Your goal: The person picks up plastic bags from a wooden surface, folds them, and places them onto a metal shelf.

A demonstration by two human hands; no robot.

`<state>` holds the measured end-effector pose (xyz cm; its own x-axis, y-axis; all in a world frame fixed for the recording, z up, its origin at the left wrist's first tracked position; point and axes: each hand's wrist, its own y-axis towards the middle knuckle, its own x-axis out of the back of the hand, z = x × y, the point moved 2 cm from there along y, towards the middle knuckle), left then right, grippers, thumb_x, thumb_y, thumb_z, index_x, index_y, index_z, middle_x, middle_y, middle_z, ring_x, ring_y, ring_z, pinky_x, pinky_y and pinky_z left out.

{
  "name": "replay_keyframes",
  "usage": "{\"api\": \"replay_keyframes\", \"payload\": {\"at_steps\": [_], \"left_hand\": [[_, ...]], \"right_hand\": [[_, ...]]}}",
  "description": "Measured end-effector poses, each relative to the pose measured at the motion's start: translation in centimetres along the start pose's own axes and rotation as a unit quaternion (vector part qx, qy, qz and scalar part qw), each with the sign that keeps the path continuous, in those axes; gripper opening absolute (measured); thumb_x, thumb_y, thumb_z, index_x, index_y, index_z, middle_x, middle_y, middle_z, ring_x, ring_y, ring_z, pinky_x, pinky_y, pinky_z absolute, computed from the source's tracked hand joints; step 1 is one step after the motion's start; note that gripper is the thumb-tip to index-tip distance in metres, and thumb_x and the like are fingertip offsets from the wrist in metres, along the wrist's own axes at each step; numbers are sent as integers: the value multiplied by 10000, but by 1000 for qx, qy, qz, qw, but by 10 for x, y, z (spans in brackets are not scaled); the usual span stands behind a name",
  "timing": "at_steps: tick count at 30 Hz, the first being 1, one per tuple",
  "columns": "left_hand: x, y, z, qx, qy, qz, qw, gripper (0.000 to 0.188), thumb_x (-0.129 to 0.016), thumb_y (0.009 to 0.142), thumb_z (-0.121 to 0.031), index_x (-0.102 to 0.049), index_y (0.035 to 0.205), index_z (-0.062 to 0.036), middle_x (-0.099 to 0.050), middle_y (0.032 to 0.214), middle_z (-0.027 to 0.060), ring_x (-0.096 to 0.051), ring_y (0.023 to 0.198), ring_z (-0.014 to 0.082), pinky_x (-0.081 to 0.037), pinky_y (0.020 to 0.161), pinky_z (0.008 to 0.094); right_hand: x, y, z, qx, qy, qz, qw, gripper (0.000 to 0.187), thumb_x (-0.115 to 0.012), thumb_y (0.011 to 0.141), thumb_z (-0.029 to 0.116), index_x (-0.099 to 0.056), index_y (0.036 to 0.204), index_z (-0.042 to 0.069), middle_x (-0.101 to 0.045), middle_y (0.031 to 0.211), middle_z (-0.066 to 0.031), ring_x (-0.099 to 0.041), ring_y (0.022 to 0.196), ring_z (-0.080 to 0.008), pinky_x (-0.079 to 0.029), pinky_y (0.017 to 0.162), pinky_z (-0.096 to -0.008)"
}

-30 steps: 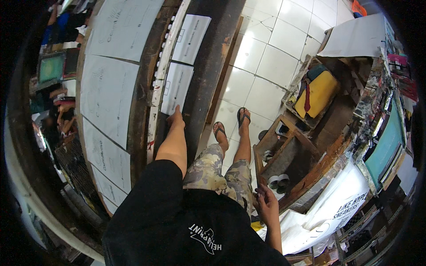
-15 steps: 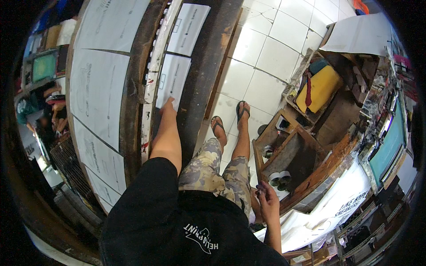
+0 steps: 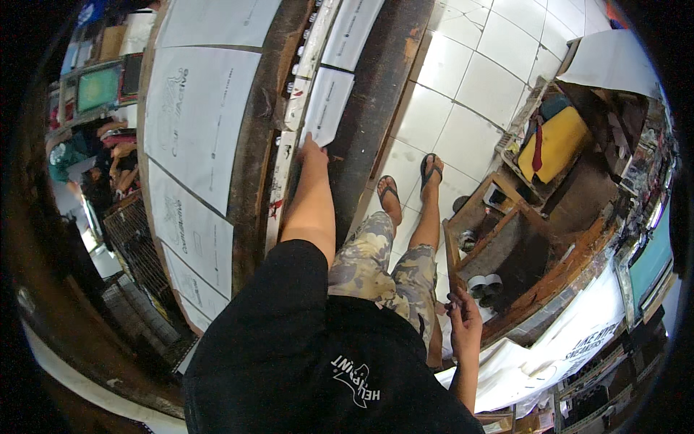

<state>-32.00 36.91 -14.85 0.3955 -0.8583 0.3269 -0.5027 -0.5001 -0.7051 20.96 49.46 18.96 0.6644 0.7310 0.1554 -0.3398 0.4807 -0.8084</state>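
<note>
The person's left hand (image 3: 314, 147) reaches to the near end of a white printed sheet (image 3: 330, 101), which lies on a dark desk (image 3: 387, 76) just ahead of those fingers. Compared with half a second ago, the sheet's near corner beside them now seems bent out of line, where it lay straighter; this suggests the sheet is being handled and its near end worked loose. Whether the left fingers are apart or pinched on the paper I cannot tell. A second printed sheet (image 3: 352, 32) lies beyond the first, farther from the fingers, and larger printed sheets (image 3: 199, 108) spread to their left, past a pale strip (image 3: 293, 116). The right hand (image 3: 466, 315) hangs near an open wooden cabinet (image 3: 506, 231), its fingers loosely curled and slightly apart, nothing visibly held (their tips look darkly stained)
</note>
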Motion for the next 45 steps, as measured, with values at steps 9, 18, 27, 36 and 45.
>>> {"api": "replay_keyframes", "payload": {"at_steps": [9,18,27,36,45], "left_hand": [[52,-117,-10,-112,-28,138,984,633,-660,970,-224,-354,1461,34,-506,1404,202,-590,1219,303,-602,915,427],[204,-394,-80,-34,171,370,913,286,-688,955,-80,-599,1181,71,-686,1135,140,-684,989,200,-569,797,328],[209,-536,-168,-199,355,666,625,297,-712,932,-197,-683,1102,46,-755,950,144,-719,850,169,-554,752,325],[247,-653,-264,-450,305,703,458,361,-619,995,-334,-608,935,22,-628,794,263,-640,763,427,-481,693,479],[319,-688,-327,-607,83,591,525,329,-675,984,-270,-632,806,3,-617,660,138,-605,547,244,-434,503,365]], "right_hand": [[-13,-1,62,85,-50,11,995,441,-541,992,44,-497,1428,-10,-607,1351,-148,-602,1227,-227,-460,1040,-348],[-11,77,115,-104,367,113,917,853,-317,995,715,-326,1550,68,-479,1497,-192,-638,1160,-370,-552,940,-510],[29,146,79,-54,355,227,905,499,-543,1054,238,-415,1493,39,-529,1407,-229,-602,1205,-329,-546,1000,-476],[97,6,349,293,309,229,875,603,-624,952,186,-438,1482,-34,-512,1484,-184,-583,1269,-291,-472,1094,-416],[80,-168,578,582,87,314,745,854,-629,788,87,-272,1542,-96,-396,1524,-292,-493,1356,-353,-391,1153,-429]]}}
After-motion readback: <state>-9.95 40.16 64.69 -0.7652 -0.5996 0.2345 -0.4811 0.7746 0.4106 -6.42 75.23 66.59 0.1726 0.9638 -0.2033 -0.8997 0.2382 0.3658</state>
